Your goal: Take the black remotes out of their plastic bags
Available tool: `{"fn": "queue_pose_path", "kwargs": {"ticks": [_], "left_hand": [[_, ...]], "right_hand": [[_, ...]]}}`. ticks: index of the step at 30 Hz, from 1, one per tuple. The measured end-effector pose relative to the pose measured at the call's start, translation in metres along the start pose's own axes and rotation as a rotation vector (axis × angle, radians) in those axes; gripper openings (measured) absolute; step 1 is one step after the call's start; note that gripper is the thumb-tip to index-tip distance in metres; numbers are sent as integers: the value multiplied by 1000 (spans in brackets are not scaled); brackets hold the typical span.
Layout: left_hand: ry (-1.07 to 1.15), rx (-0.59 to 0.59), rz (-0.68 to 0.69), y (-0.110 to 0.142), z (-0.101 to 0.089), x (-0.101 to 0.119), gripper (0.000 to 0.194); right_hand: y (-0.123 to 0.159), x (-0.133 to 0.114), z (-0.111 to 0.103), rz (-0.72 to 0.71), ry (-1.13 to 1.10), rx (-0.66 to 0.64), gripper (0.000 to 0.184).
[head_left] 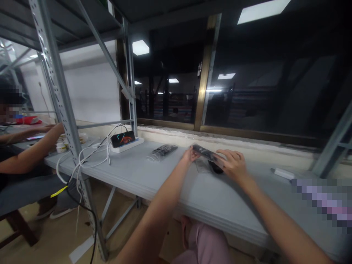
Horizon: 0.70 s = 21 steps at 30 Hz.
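A dark, flat packet in clear plastic [205,151] is held between my two hands, just above the grey table [154,178]. My left hand [190,155] grips its left end, fingers closed round the edge. At the right end, my right hand [234,164] pinches the plastic with its fingertips. Beneath the packet lies a black rounded object [216,168], partly covered, so its kind is unclear. A similar packet of dark items in clear plastic [162,152] rests on the table to the left of my hands.
A phone [123,139] leans on a white power strip [129,145] with tangled white cables [107,154]. A metal rack post [63,91] rises at left; beyond it another person's arm [33,154] reaches over the table. A white pen-like object [284,173] lies at right.
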<state>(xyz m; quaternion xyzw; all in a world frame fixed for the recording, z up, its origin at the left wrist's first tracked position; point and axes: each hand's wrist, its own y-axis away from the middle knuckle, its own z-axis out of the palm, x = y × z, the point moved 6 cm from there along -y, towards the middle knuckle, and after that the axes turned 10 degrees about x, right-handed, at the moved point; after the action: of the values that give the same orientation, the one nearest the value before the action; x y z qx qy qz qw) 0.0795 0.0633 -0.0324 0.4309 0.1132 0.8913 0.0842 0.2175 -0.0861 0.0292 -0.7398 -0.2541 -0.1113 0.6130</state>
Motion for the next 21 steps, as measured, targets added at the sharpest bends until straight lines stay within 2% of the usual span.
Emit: {"fn": "queue_pose_path", "kwargs": {"ticks": [3, 6, 9, 13, 18, 21], "left_hand": [[6, 55, 26, 0, -6, 2, 17], [26, 165, 45, -2, -17, 5, 12], [43, 255, 44, -3, -25, 5, 10], [80, 315, 54, -4, -29, 7, 11], [142, 405, 61, -10, -40, 12, 17], [182, 485, 86, -18, -52, 16, 19]], "right_hand": [[0, 1, 0, 31, -39, -6, 30], [-3, -1, -2, 32, -60, 9, 30], [-6, -1, -5, 50, -57, 45, 27], [-6, 6, -8, 124, -66, 103, 21], [-7, 21, -11, 299, -158, 174, 20], [-2, 41, -16, 542, -257, 296, 23]]}}
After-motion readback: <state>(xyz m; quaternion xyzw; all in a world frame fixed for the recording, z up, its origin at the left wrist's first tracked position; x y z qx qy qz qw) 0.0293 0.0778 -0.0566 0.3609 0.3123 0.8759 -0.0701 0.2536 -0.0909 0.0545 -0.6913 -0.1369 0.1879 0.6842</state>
